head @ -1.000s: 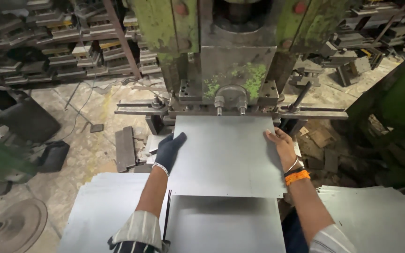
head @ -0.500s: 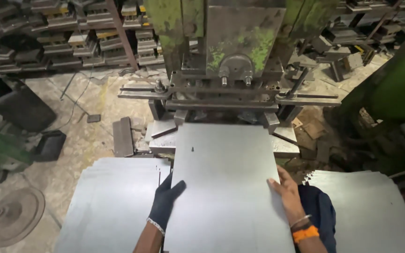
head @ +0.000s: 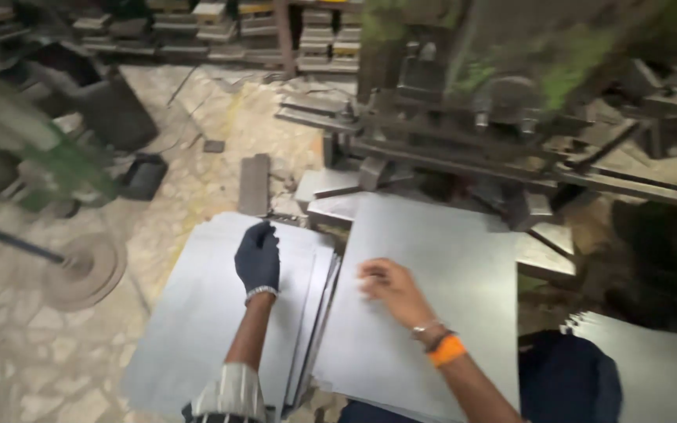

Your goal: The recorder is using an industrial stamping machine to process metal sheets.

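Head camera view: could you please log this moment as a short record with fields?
Setting: metal workshop, stone floor
Left hand: dark glove, flat on the stack of sheets
Right hand: bare, orange wristband, resting on the single sheet
Sheet position: far edge lies at the green press
Right side: another sheet pile
Floor items: round disc, dark block

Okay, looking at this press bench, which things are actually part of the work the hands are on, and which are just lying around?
In hand:
- gloved left hand, flat on the stack of grey metal sheets
- bare right hand, on the single grey metal sheet before the green press machine

Lying about:
- dark flat metal bar on the floor
- round metal disc
- black tray
- shelved metal blocks
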